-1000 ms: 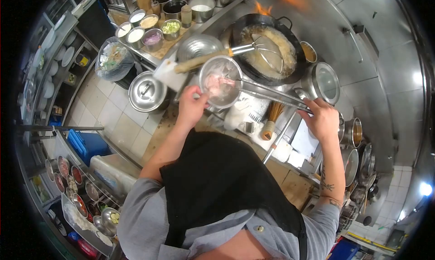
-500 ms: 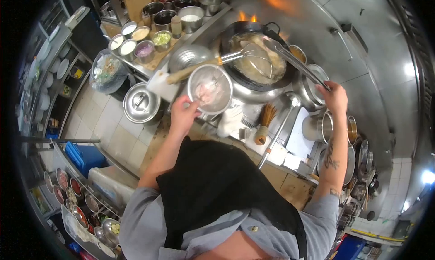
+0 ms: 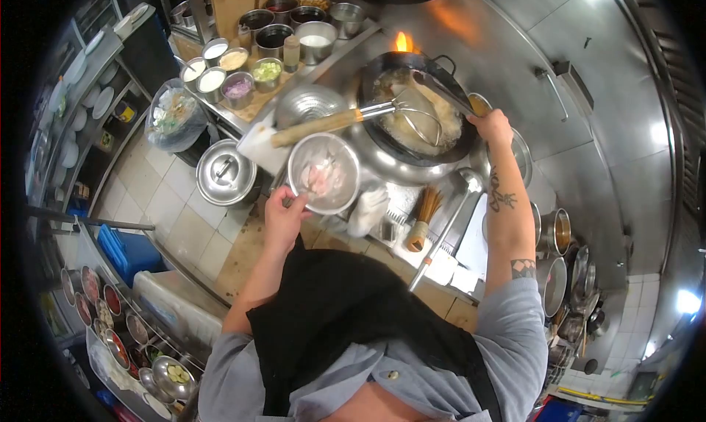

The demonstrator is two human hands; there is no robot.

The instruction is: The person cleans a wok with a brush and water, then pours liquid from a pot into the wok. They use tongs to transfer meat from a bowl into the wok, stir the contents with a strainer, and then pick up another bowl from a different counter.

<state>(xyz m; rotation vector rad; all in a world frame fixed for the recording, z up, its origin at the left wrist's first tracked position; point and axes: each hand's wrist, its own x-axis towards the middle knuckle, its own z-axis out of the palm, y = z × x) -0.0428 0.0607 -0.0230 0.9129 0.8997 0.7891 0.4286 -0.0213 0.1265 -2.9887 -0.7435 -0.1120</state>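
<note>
Two hands busy: my left hand (image 3: 283, 214) grips meat bowl (image 3: 323, 173), right hand (image 3: 491, 126) moved tongs (image 3: 441, 86) into wok (image 3: 415, 113) at 12 o'clock, so frying's underway.

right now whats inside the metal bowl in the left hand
The metal bowl, held at its rim by the left hand, holds pale pinkish pieces, apparently raw meat or seafood; too blurred to name. Whatever lies beneath those pieces is covered.

Grey short-sleeved shirt, black apron, tattooed right forearm.
</note>
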